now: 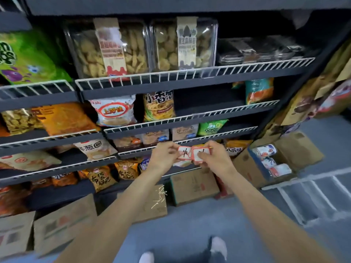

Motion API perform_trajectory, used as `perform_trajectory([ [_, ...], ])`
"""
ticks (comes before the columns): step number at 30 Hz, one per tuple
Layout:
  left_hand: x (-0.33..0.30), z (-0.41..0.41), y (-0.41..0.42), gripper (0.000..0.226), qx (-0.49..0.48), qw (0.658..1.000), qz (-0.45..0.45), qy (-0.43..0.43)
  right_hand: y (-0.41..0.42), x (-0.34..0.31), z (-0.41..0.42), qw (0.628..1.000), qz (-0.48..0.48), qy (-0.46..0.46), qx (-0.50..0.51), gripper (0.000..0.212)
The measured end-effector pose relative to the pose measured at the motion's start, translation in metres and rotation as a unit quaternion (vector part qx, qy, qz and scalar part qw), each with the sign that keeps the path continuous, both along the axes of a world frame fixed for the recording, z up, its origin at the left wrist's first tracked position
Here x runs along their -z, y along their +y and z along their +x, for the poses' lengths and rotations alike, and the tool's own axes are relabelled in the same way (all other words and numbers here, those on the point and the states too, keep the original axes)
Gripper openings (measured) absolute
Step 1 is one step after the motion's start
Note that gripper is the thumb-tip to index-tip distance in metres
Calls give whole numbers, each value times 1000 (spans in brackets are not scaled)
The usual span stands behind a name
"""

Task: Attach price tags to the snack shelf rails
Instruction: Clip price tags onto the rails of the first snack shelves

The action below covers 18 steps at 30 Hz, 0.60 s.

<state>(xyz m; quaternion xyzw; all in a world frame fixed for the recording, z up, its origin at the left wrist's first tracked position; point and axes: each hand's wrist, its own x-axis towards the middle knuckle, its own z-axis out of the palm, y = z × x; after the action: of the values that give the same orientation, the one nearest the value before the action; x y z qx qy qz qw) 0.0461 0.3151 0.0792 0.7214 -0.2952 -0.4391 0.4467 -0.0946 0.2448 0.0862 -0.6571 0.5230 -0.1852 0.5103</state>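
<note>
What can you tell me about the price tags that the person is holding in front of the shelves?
The price tags are small white cards with red borders and dark handwritten marks, which look like paper. At least two show, overlapping side by side, their faces toward the camera; more may lie behind. The left hand pinches the left one, the right hand the right one. They are held in the air before a lower white wire rail, not yet attached to it.

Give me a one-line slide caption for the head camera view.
Left hand and right hand pinch red-bordered white price tags before white wire shelf rails stocked with snack bags.
</note>
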Motion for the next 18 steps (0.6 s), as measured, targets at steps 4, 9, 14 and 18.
perform_trajectory([
  [4, 44, -29, -58, 19, -86, 996, -3, 16, -77, 33, -31, 988, -85, 49, -122, 50],
  [9, 129, -48, -118, 17, -169, 985, 17, 8, -156, 107, -53, 995, -14, 24, -94, 42],
  [14, 220, -51, -161, 8, -155, 986, 39, -45, -203, 196, -48, 990, 125, -66, -22, 30],
  [18, 277, -36, -189, 11, -142, 987, 4, -78, -226, 268, -31, 993, -21, -19, -113, 48],
])
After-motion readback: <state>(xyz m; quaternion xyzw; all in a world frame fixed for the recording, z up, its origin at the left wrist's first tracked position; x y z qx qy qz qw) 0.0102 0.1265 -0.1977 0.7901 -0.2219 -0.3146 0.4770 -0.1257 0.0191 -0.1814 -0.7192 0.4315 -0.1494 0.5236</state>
